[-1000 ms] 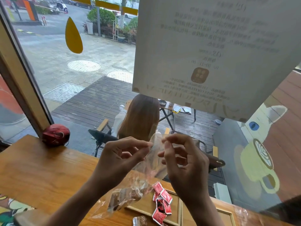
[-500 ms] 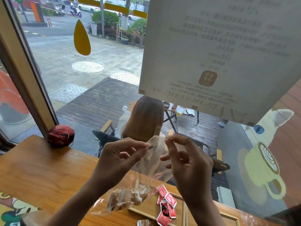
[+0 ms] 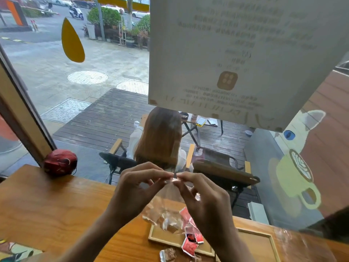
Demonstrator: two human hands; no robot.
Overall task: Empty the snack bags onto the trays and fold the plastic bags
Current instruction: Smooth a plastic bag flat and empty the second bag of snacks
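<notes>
1. A wooden counter runs along a big window, its grain warm and orange.
2. Both hands are raised over the counter. The left hand and right hand pinch the top of a clear plastic bag between thumbs and fingertips, meeting at its mouth.
3. The bag hangs down from the pinch, with brown wrapped snacks bunched in its bottom, just above a wooden tray.
4. Red packets lie on that tray, some spilling over its near edge; a brown wrapped snack sits on the counter beside it.
5. A second tray lies just to the right.
6. A red ball of string rests at the counter's far edge against the window frame.
7. A large paper notice and a yellow drop-shaped sticker are stuck on the glass; outside, a person sits on a wet wooden deck.
</notes>
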